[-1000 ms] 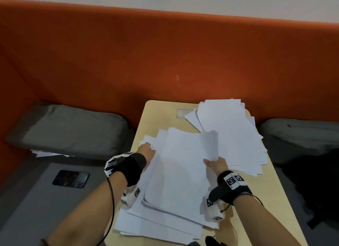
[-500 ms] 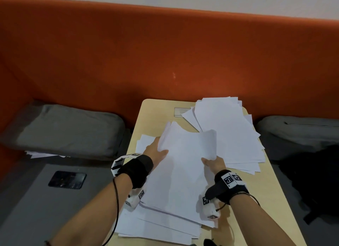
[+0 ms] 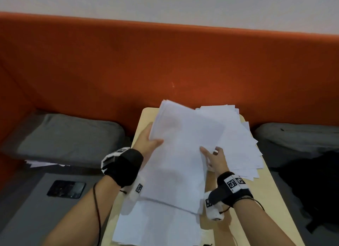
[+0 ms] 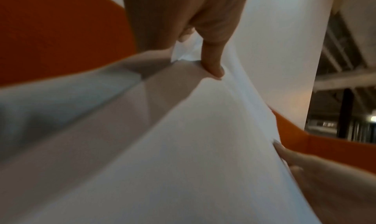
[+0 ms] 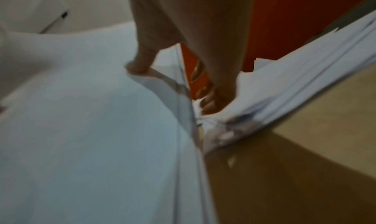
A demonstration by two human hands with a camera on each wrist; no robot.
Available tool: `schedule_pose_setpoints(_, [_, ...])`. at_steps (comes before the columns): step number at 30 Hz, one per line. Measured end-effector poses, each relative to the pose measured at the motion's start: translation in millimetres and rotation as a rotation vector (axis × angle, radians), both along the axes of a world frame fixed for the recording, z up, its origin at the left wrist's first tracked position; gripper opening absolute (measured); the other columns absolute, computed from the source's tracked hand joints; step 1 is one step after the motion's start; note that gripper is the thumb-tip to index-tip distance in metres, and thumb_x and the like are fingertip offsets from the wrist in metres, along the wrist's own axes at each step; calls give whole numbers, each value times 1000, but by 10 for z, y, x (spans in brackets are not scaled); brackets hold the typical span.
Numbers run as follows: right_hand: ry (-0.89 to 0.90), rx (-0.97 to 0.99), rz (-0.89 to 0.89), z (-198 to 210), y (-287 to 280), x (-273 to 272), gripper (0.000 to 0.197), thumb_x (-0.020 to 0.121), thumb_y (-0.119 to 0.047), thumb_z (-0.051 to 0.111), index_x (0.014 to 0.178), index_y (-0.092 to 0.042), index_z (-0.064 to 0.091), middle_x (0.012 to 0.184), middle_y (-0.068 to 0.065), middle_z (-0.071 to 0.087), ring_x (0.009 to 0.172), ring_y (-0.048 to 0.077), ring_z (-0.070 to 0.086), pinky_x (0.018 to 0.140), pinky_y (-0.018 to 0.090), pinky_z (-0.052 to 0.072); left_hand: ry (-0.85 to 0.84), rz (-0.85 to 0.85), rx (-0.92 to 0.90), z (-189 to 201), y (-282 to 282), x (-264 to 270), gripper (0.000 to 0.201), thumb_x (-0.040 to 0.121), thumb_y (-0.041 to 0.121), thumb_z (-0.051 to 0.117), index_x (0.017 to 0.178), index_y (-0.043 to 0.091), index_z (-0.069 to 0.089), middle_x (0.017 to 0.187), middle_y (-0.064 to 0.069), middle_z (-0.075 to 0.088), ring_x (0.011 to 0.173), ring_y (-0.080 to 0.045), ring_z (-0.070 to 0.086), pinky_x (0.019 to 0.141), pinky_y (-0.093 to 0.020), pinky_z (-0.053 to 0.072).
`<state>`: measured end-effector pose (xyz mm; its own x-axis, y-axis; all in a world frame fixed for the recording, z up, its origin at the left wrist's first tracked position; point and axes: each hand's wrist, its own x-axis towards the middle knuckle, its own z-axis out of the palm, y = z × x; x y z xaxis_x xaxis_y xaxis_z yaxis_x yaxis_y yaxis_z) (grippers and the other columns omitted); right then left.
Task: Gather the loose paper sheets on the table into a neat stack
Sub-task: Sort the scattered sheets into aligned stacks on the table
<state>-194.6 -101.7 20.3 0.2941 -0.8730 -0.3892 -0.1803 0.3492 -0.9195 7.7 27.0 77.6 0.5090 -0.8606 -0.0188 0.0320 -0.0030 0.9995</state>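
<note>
A bundle of white paper sheets [image 3: 179,154] is raised off the small wooden table [image 3: 256,209], its far end tilted up. My left hand [image 3: 152,137] grips its left edge, thumb [image 4: 213,63] on top. My right hand [image 3: 211,154] pinches its right edge, thumb [image 5: 142,61] above and fingers [image 5: 209,98] underneath. A fanned, untidy pile of sheets [image 3: 238,135] lies on the table's far right, just beyond the right hand. More loose sheets [image 3: 156,223] lie flat at the near end, under the raised bundle.
An orange padded backrest [image 3: 165,62] rises behind the table. Grey cushions sit at the left [image 3: 64,135] and right [image 3: 293,137]. A dark phone [image 3: 66,188] lies on the grey seat, stray paper [image 3: 42,163] pokes from under the left cushion, and a black bag [image 3: 311,190] is at the right.
My left hand moved from the lower sheets to the bundle's left edge. Both hands have lifted the bundle and carried it forward, away from the sheets beneath.
</note>
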Motion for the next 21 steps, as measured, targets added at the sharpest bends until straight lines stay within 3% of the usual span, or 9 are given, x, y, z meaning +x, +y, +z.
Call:
schedule_pose_setpoints(3, [-189, -45, 154, 435, 40, 9, 46, 69, -37, 78, 102, -10, 63, 105, 10, 67, 96, 29, 64, 89, 39, 49, -96, -25, -144, 451, -10, 53, 47, 67, 0, 60, 108, 24, 54, 93, 5, 69, 80, -5, 66, 70, -27, 55])
schedule_pose_setpoints(5, [-241, -191, 148, 771, 33, 36, 15, 80, -17, 71, 93, -18, 66, 96, 1, 71, 89, 18, 68, 87, 35, 51, -91, 5, -229, 713, -13, 72, 49, 72, -10, 63, 112, 15, 52, 84, 13, 72, 76, -1, 67, 67, -21, 55])
schedule_pose_setpoints(8, [-304, -378, 157, 1211, 41, 69, 20, 80, -8, 69, 92, -22, 65, 90, -10, 72, 81, 5, 69, 76, 21, 54, -93, 94, -340, 966, 0, 107, 40, 79, -15, 57, 108, 14, 53, 81, 17, 72, 76, 0, 67, 71, -19, 55])
schedule_pose_setpoints(11, [-331, -457, 197, 1419, 101, 90, 19, 79, -4, 70, 86, -21, 65, 71, -17, 71, 68, -3, 67, 63, 12, 50, -94, 159, -426, 1017, 31, 90, 36, 78, 8, 71, 109, 15, 53, 89, 15, 72, 85, -3, 67, 75, -22, 54])
schedule_pose_setpoints(13, [-335, -455, 223, 1428, 158, 103, 19, 77, -2, 72, 85, -19, 66, 70, -16, 72, 69, 0, 68, 64, 13, 50, -81, 220, -436, 958, 63, 74, 60, 65, 24, 80, 115, 13, 49, 93, 12, 71, 89, -4, 67, 77, -23, 54])
schedule_pose_setpoints(15, [-350, -417, 236, 1351, 205, 107, 21, 74, -1, 73, 85, -19, 68, 79, -8, 74, 77, 8, 70, 70, 21, 54, -126, 313, -419, 820, 81, 111, 62, 59, 32, 79, 113, 23, 49, 103, 9, 64, 96, -3, 63, 85, -25, 51])
schedule_pose_setpoints(17, [-336, -387, 258, 1257, 236, 123, 23, 74, -2, 73, 88, -20, 68, 86, -5, 74, 82, 11, 70, 72, 24, 55, -227, 362, -372, 704, 95, 135, 54, 62, 35, 77, 109, 39, 51, 113, -2, 57, 110, -23, 56, 100, -43, 45])
schedule_pose_setpoints(19, [-307, -367, 254, 1210, 252, 155, 24, 75, -4, 74, 90, -21, 67, 89, -4, 73, 83, 12, 69, 71, 23, 55, -194, 339, -353, 637, 78, 138, 43, 64, 26, 79, 100, 35, 57, 104, -6, 62, 99, -29, 61, 91, -44, 50])
schedule_pose_setpoints(21, [-295, -363, 200, 1207, 253, 195, 20, 77, -6, 73, 86, -22, 66, 86, -2, 71, 76, 11, 68, 67, 21, 55, -172, 332, -360, 652, 42, 113, 28, 68, 11, 78, 83, 23, 57, 75, 10, 67, 71, -6, 63, 69, -25, 54])
